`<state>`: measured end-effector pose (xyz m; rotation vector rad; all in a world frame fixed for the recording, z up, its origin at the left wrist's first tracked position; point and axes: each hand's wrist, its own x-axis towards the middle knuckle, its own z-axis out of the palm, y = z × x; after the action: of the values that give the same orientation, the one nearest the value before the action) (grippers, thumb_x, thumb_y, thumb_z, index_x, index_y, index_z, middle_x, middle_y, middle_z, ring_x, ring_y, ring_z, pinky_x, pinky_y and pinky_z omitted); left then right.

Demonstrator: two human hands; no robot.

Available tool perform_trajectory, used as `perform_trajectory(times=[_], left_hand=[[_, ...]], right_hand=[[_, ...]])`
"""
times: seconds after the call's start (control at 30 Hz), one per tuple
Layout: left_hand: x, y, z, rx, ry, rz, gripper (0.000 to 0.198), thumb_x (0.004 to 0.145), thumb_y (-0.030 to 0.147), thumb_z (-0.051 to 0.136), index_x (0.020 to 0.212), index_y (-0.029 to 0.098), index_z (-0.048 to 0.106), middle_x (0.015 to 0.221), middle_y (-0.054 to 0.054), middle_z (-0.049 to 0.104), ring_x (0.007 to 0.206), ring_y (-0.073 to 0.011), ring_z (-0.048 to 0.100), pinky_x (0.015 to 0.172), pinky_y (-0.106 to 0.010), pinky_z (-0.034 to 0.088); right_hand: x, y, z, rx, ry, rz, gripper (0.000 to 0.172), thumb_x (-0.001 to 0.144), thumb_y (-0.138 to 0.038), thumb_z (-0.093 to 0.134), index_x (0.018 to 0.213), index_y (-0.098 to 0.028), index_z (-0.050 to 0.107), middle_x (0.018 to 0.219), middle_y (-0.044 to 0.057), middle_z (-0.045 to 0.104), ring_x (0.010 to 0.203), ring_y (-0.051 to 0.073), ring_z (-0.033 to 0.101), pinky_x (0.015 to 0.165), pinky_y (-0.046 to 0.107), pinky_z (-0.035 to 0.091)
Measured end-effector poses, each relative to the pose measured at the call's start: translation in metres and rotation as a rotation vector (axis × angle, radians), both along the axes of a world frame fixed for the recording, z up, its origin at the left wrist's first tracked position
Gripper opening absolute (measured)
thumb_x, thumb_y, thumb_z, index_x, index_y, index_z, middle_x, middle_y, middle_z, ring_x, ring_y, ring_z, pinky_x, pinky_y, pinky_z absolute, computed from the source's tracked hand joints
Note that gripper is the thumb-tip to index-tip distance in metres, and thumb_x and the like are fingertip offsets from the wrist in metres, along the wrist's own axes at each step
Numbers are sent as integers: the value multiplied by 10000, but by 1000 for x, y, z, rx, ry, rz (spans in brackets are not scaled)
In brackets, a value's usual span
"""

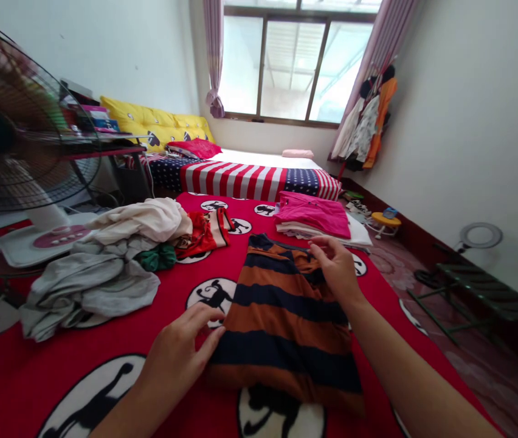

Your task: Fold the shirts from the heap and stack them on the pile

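Your left hand (176, 358) sits half-open against the left edge of the folded striped shirt (284, 322), which lies on the red blanket (47, 371); your right hand (336, 267), also open, rests on its far edge. Squaring this fold calls for light, even smoothing.

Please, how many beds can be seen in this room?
2: the near bed under a red monkey-print blanket, and the farther bed with a stars-and-stripes cover, below the window.

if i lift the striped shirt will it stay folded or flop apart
Probably flop: the striped shirt looks like soft, thin knit lying in loose folds. Likely light too, and the layers could slide apart if lifted unsupported.
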<state>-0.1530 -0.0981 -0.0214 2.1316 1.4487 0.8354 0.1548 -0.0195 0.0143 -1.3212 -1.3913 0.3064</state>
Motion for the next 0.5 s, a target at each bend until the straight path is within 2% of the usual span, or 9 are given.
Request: perform_trajectory(times=[0.07,0.13,0.2,0.27,0.37,0.5], left_hand=[[12,2,9,7,-36,-157,171,867,292,510,912,230,663,996,-41,660,887,-177,626,812,-260,465],[32,5,22,-12,-35,-323,177,868,258,509,909,226,678,992,-45,661,916,-174,620,827,-251,467],[58,10,36,-2,1,-459,177,858,243,528,918,229,694,991,-46,665,920,-175,617,832,-252,468],[89,22,45,58,53,-538,175,840,231,557,942,231,699,1000,-47,669,949,-188,610,864,-270,459],[138,52,46,172,91,-531,236,811,196,587,1027,213,679,1066,-68,658,1030,-219,590,939,-314,434],[195,98,34,241,110,-453,548,770,261,665,1289,161,522,1239,-131,582,1156,-269,533,992,-374,410]], right_hand=[[26,-26,-10,-52,89,-109,292,799,-446,604,930,-186,630,869,64,688,753,197,655,724,336,509],[45,-44,-23,-115,133,-160,301,765,-452,631,898,-182,630,832,67,687,717,203,660,684,337,515],[54,-56,-35,-173,159,-178,310,743,-457,643,887,-183,628,800,66,687,673,205,657,618,327,512],[57,-62,-44,-195,189,-199,312,735,-458,642,895,-191,622,774,60,688,629,202,649,552,311,495],[60,-65,-53,-190,220,-207,282,741,-444,624,882,-200,622,741,50,692,559,186,623,507,298,472],[66,-69,-56,-230,158,-213,215,761,-410,584,822,-211,634,680,36,683,505,175,589,501,299,460]])
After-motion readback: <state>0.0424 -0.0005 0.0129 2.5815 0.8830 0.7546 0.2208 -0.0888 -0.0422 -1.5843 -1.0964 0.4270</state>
